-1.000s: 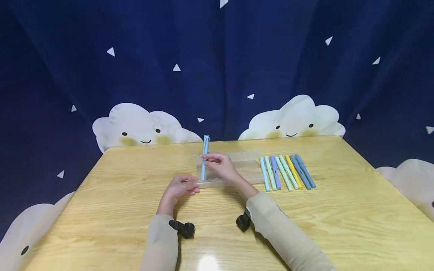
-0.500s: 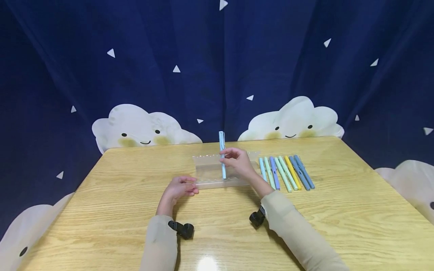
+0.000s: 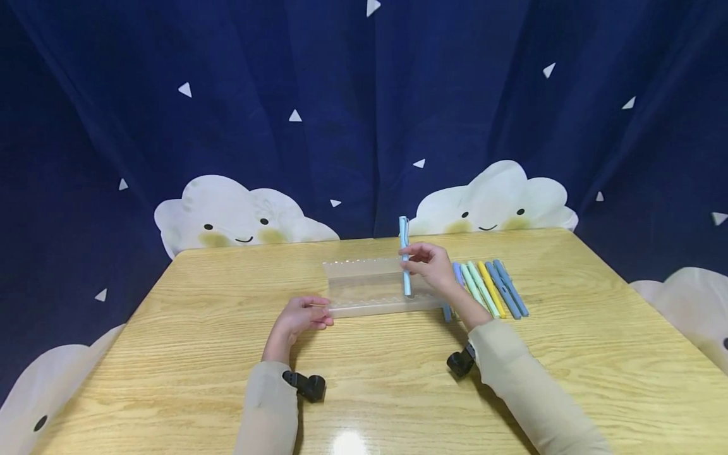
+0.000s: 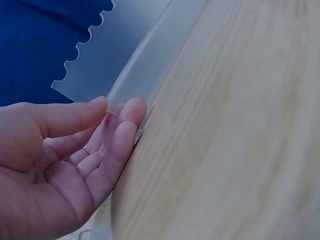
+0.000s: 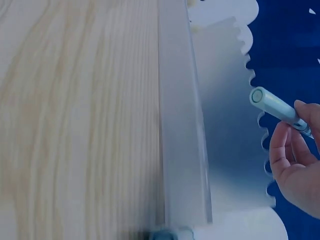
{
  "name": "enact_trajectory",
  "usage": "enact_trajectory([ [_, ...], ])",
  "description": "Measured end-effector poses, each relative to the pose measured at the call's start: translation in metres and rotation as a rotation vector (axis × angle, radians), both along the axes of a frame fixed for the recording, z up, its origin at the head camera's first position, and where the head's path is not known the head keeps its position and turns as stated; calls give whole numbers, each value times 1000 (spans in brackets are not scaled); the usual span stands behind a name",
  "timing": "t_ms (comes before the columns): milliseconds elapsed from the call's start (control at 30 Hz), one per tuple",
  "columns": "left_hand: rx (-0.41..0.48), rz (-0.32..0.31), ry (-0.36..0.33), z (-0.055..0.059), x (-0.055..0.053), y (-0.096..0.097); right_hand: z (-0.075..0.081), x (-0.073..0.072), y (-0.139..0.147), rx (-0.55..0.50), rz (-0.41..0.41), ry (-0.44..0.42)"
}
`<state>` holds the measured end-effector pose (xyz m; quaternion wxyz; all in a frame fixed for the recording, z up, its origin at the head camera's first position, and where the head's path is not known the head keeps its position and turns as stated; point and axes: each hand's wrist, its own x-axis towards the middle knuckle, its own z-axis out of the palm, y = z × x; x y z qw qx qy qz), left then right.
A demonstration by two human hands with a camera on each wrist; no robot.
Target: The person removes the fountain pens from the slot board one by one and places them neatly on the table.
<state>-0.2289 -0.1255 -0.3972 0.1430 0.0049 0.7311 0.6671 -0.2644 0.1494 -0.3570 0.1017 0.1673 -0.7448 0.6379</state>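
Note:
A frosted clear plastic pen rack (image 3: 364, 287) with a scalloped back edge (image 5: 262, 125) stands on the table. My left hand (image 3: 301, 315) holds its left end, thumb and fingers pinching the corner in the left wrist view. My right hand (image 3: 435, 270) pinches a light blue pen (image 3: 404, 232) between thumb and fingers. The pen is nearly upright over the rack's right part; in the right wrist view its round end (image 5: 257, 96) points towards the camera. Whether the pen touches the rack, I cannot tell.
Right of the rack lies a row of several pens: violet (image 3: 457, 272), mint green (image 3: 482, 289), yellow (image 3: 492, 289) and dark blue (image 3: 505, 289). My right hand and forearm cover the row's left part. A dark blue curtain (image 3: 364, 126) with clouds hangs behind the wooden table (image 3: 227, 328).
My right hand has carried the upright light blue pen rightwards along the rack, from its left end to its right part. My left hand stays at the rack's left end.

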Motion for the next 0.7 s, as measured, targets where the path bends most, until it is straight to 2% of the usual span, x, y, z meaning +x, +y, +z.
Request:
enact_trajectory([
  [267, 7, 1, -9, -3, -2, 0, 1, 0, 28, 23, -25, -3],
  [500, 2, 0, -9, -4, -3, 0, 4, 2, 48, -6, -29, 1],
  [700, -2, 4, -10, -3, -4, 1, 8, 7, 62, 10, -54, -34],
])
